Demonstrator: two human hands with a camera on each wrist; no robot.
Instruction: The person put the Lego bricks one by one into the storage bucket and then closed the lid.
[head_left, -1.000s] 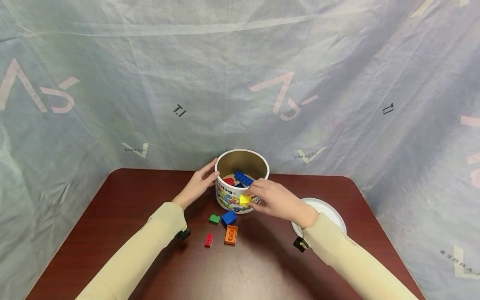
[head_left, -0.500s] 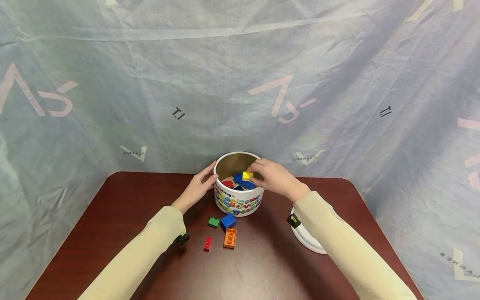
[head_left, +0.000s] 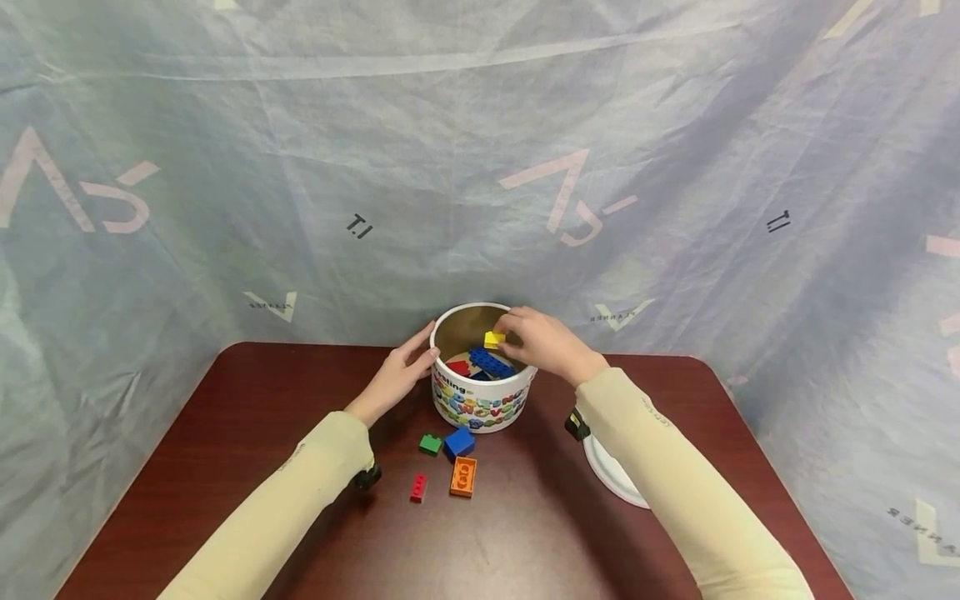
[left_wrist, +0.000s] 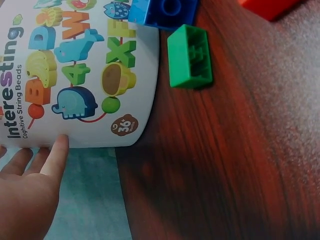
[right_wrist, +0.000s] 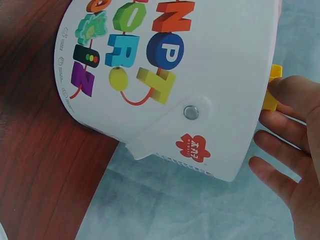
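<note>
My right hand (head_left: 551,346) pinches a yellow toy brick (head_left: 492,339) between thumb and fingers, over the mouth of a white round bucket (head_left: 480,408). In the right wrist view the yellow brick (right_wrist: 272,89) shows just past the rim. Straight fingers of my left hand (head_left: 393,379) touch the bucket's left side near the rim. Printed letters and animals cover the wall beside that hand in the left wrist view. Inside the bucket lie a long blue brick (head_left: 491,363) and a red piece (head_left: 459,367); the near wall hides part of the contents.
In front of the bucket lie a green brick (head_left: 431,444), a blue brick (head_left: 459,443), an upturned orange brick (head_left: 462,477) and a small red brick (head_left: 418,487). A white lid (head_left: 611,475) is partly under the right sleeve. Grey cloth (head_left: 450,167) hangs behind the table.
My right hand has carried the yellow brick from in front of the bucket's wall up and over its opening. My left hand stays at the bucket's side.
</note>
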